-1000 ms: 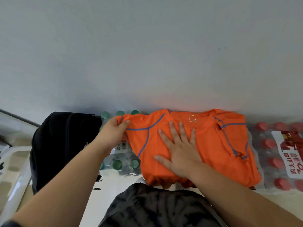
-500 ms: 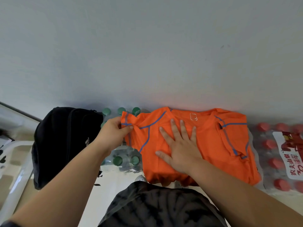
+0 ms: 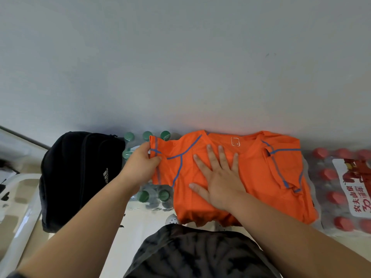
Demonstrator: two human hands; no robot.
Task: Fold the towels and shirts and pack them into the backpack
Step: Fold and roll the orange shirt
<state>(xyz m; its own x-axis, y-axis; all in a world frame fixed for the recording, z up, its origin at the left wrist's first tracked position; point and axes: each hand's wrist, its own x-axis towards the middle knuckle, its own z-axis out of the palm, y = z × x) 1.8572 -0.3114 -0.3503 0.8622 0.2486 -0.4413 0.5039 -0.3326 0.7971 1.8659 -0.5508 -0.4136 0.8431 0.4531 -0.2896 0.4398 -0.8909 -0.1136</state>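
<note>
An orange shirt point(image 3: 259, 177) with blue seams lies spread over packs of bottled water against the wall. Its right sleeve is folded in over the body. My right hand point(image 3: 218, 175) presses flat on the shirt's middle, fingers straight and spread. My left hand point(image 3: 140, 167) pinches the hem of the shirt's left sleeve, which is pulled out to the left over the green caps. A black backpack point(image 3: 80, 177) with a white logo stands to the left of the shirt, apart from both hands.
A pack of green-capped bottles point(image 3: 152, 195) lies under the shirt's left side. A pack of red-capped bottles point(image 3: 341, 189) with a printed label sits at the right. A plain wall rises behind. A white rail point(image 3: 22, 227) runs at lower left. My dark patterned clothing point(image 3: 192, 253) fills the bottom.
My left hand has drawn the left sleeve out to the left and flattened it. My right hand stays pressed on the shirt. The view has shifted slightly.
</note>
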